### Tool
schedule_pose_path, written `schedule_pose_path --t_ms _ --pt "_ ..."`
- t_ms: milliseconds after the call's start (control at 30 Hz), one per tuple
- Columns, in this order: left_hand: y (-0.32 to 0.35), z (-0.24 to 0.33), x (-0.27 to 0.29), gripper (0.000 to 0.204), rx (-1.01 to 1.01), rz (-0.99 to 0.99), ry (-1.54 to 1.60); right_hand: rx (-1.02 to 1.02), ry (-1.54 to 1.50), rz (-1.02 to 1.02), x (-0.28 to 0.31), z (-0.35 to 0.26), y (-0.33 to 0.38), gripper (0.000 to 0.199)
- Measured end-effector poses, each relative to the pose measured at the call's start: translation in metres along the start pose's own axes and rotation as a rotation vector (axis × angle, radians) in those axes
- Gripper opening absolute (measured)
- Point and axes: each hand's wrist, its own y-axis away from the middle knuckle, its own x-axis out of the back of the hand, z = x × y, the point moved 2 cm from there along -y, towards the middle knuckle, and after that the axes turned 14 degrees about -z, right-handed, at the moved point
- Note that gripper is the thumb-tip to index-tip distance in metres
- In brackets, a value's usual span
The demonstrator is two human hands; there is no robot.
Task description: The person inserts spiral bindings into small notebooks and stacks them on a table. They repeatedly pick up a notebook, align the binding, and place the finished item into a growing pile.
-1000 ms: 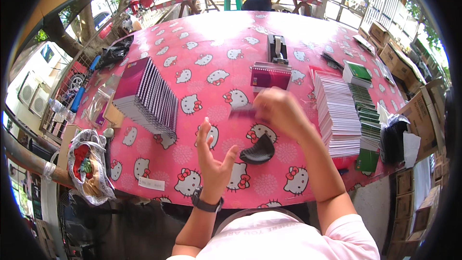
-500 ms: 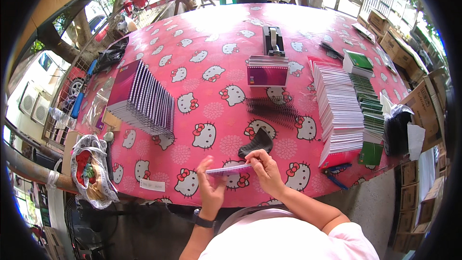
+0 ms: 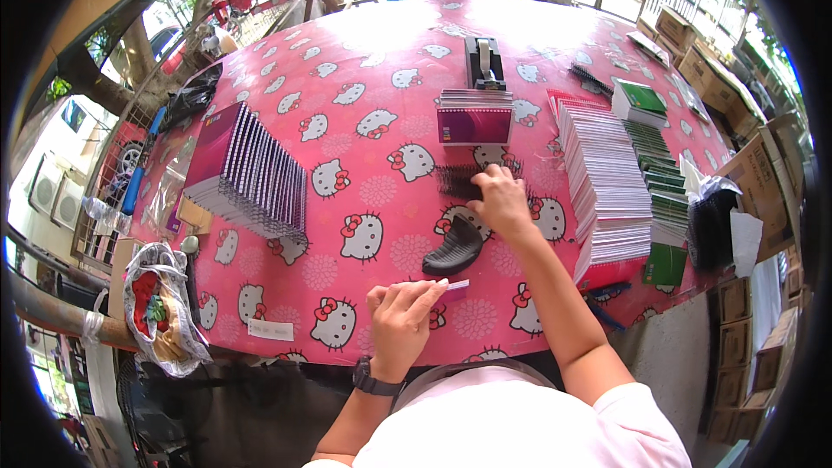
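Near the table's front edge, my left hand is closed on a thin purple notebook, which is tilted and mostly hidden by the fingers. My right hand reaches forward over a pile of black spiral binding coils. Its fingertips touch the coils, with the thumb spread from the bent fingers. A curved, ridged black object lies between my two hands. Just beyond the coils stands a stack of purple notebooks.
Bound purple notebooks stand in a row at left. Long stacks of white-edged notebooks and green notebooks fill the right side, with blue-handled pliers near them. A tape dispenser sits farther back. A cloth-filled bag hangs at left.
My right hand has left the notebook and moved forward to the black coils. The left hand keeps the notebook and has turned, its back now showing.
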Motion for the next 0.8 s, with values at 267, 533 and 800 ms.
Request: schedule_pose_path --t_ms 267,533,800 --pt "-0.003 -0.003 0.012 0.031 0.054 0.007 -0.003 0.095 -0.245 0.080 0.007 0.001 -0.008 0.014" --pt "-0.003 -0.011 0.005 0.029 0.083 0.028 0.025 0.196 -0.704 0.287 0.045 0.003 0.005 0.027" --pt "-0.006 -0.005 0.003 0.025 0.123 0.078 0.007 0.185 -0.987 -0.096 0.022 0.007 0.013 0.019"
